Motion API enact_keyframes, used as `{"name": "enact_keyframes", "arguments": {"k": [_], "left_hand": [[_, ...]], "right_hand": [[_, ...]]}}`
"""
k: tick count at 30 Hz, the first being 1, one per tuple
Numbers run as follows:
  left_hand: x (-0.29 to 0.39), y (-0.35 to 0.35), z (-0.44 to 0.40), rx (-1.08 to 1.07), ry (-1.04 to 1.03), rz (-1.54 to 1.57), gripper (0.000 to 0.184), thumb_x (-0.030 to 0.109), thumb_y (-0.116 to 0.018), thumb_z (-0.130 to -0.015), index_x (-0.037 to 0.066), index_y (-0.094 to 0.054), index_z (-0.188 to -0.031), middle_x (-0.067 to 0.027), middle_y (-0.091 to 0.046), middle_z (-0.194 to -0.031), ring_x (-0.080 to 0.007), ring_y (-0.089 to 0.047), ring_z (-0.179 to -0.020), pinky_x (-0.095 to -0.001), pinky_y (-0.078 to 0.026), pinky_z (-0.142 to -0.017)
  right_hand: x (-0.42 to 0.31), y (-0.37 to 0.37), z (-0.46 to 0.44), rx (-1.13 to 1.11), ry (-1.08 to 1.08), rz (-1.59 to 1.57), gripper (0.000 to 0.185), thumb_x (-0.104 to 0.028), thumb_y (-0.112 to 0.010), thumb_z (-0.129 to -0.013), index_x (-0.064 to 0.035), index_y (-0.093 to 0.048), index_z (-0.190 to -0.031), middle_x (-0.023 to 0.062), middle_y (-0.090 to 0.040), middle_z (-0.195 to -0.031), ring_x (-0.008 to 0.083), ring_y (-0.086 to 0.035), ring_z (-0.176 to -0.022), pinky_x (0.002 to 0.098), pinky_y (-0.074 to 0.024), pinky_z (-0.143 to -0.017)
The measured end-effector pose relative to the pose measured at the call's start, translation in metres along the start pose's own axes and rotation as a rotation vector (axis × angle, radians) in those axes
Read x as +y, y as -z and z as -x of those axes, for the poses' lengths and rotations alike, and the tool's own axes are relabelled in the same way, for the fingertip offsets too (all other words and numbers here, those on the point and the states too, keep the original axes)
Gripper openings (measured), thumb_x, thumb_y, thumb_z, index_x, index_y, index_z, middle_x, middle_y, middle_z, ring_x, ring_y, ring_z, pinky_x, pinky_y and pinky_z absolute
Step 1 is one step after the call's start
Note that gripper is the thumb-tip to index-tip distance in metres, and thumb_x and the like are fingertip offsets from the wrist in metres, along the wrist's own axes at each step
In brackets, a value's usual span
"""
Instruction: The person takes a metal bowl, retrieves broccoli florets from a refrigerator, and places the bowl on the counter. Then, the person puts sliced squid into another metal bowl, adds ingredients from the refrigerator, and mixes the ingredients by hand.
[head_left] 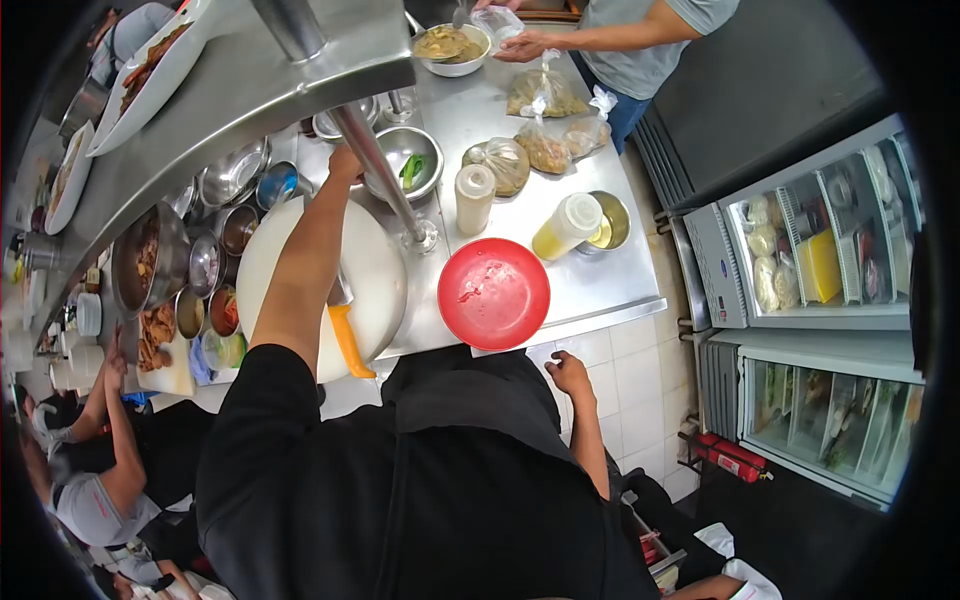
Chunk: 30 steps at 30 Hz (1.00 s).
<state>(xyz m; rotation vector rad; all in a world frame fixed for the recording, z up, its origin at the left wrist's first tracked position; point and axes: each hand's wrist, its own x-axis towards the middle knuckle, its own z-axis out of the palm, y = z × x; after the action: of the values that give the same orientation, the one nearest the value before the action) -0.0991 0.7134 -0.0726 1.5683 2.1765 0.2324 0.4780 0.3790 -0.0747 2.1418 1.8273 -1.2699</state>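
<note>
My left hand [346, 163] reaches across the white round cutting board [375, 270] to the metal bowls behind it. Its fingers are mostly hidden by the hand itself and the shelf post. Just right of it is a steel bowl [432, 160] with green vegetable pieces inside. Beneath my left forearm lies a knife with an orange handle [347, 342], its blade partly covered. My right hand [570, 373] hangs off the counter's front edge, loosely curled with nothing in it. Closest to that hand is a red plate [495, 295] with a few wet smears.
Two squeeze bottles, one whitish [474, 200] and one yellow [566, 228], stand behind the plate. Tied food bags [545, 92] lie farther back, near another person's hands [525, 42]. A steel shelf [330, 75] overhangs the left side. Glass-door fridges [800, 240] are at right.
</note>
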Motion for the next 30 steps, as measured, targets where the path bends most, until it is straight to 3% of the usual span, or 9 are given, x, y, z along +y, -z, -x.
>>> {"name": "enact_keyframes", "arguments": {"k": [7, 9, 11, 17, 18, 19, 21, 23, 30], "left_hand": [[-0.025, -0.028, -0.029, 0.409, 0.002, -0.067, 0.027, 0.025, -0.061, -0.059, 0.001, -0.067, -0.073, -0.0198, -0.065, -0.078, -0.025, -0.063, -0.069, -0.0414, -0.049, -0.066], [-0.098, -0.08, -0.086, 0.748, -0.523, -0.678, 0.049, 0.045, -0.057, -0.077, 0.015, -0.054, -0.115, -0.0109, -0.06, -0.107, -0.0259, -0.059, -0.1, -0.0393, -0.047, -0.087], [0.034, 0.032, 0.049, 0.221, -0.404, -0.304, 0.025, 0.024, -0.06, -0.058, 0.001, -0.066, -0.067, -0.0155, -0.064, -0.069, -0.0214, -0.062, -0.063, -0.0379, -0.05, -0.06], [-0.024, 0.006, -0.05, -0.079, -0.513, -0.303, 0.009, 0.019, -0.058, -0.067, 0.01, -0.058, -0.065, -0.0079, -0.057, -0.064, -0.0166, -0.047, -0.056, -0.0354, -0.039, -0.054], [0.056, 0.073, 0.049, -0.1, -0.446, -0.095, 0.01, 0.018, -0.059, -0.065, 0.008, -0.059, -0.065, -0.0098, -0.058, -0.065, -0.0189, -0.05, -0.057, -0.0357, -0.041, -0.054], [0.044, 0.079, 0.043, 0.039, -0.894, -0.307, 0.011, 0.018, -0.06, -0.063, 0.007, -0.059, -0.066, -0.0117, -0.059, -0.064, -0.0209, -0.052, -0.056, -0.0363, -0.041, -0.053], [0.039, 0.082, 0.028, 0.174, -0.98, -0.461, 0.014, 0.019, -0.061, -0.062, 0.007, -0.054, -0.061, -0.0117, -0.051, -0.053, -0.0224, -0.047, -0.048, -0.0367, -0.04, -0.049], [0.087, 0.099, 0.079, 0.267, -0.222, 0.229, 0.015, 0.013, -0.057, -0.066, 0.005, -0.045, -0.062, -0.0078, -0.041, -0.054, -0.0202, -0.042, -0.051, -0.0346, -0.039, -0.052], [0.117, 0.045, 0.151, 0.72, -0.747, 0.205, 0.006, 0.001, -0.051, -0.073, 0.002, -0.045, -0.071, -0.0115, -0.047, -0.086, -0.0188, -0.046, -0.083, -0.0294, -0.039, -0.073]], "right_hand": [[0.028, -0.015, 0.015, 0.05, -0.093, -0.103, 0.038, -0.027, -0.063, -0.078, -0.0032, -0.061, -0.107, 0.0221, -0.064, -0.092, 0.0337, -0.063, -0.088, 0.0383, -0.0486, -0.08], [0.042, -0.023, 0.019, 0.069, -0.089, -0.071, 0.038, -0.028, -0.062, -0.077, -0.0032, -0.061, -0.106, 0.0217, -0.065, -0.092, 0.0335, -0.063, -0.088, 0.0382, -0.0483, -0.081], [0.049, -0.027, 0.026, 0.073, -0.137, -0.095, 0.039, -0.029, -0.061, -0.077, -0.0031, -0.061, -0.106, 0.0214, -0.065, -0.091, 0.0333, -0.062, -0.09, 0.038, -0.0477, -0.082], [0.044, -0.037, 0.034, 0.086, -0.124, -0.072, 0.04, -0.029, -0.061, -0.077, -0.0032, -0.061, -0.106, 0.0211, -0.065, -0.093, 0.0329, -0.062, -0.09, 0.0374, -0.0472, -0.083], [0.042, -0.036, 0.033, 0.075, -0.099, -0.066, 0.04, -0.029, -0.061, -0.077, -0.0032, -0.061, -0.106, 0.0211, -0.065, -0.093, 0.0329, -0.062, -0.09, 0.0374, -0.0472, -0.083], [0.04, -0.036, 0.035, 0.052, -0.131, -0.093, 0.039, -0.029, -0.062, -0.077, -0.0032, -0.061, -0.106, 0.0208, -0.065, -0.092, 0.0326, -0.062, -0.089, 0.0374, -0.0474, -0.083], [0.037, -0.039, 0.034, 0.016, -0.145, -0.112, 0.039, -0.028, -0.062, -0.077, -0.0032, -0.061, -0.107, 0.0205, -0.065, -0.092, 0.0323, -0.063, -0.088, 0.0375, -0.0477, -0.082], [0.04, -0.045, 0.034, 0.018, -0.169, -0.135, 0.039, -0.027, -0.063, -0.076, -0.0035, -0.061, -0.107, 0.0199, -0.065, -0.092, 0.0318, -0.063, -0.087, 0.0374, -0.0481, -0.082], [0.033, -0.048, 0.034, 0.011, -0.13, -0.003, 0.04, -0.027, -0.063, -0.077, -0.0028, -0.06, -0.109, 0.0218, -0.065, -0.091, 0.0326, -0.063, -0.088, 0.0366, -0.0478, -0.082]]}}
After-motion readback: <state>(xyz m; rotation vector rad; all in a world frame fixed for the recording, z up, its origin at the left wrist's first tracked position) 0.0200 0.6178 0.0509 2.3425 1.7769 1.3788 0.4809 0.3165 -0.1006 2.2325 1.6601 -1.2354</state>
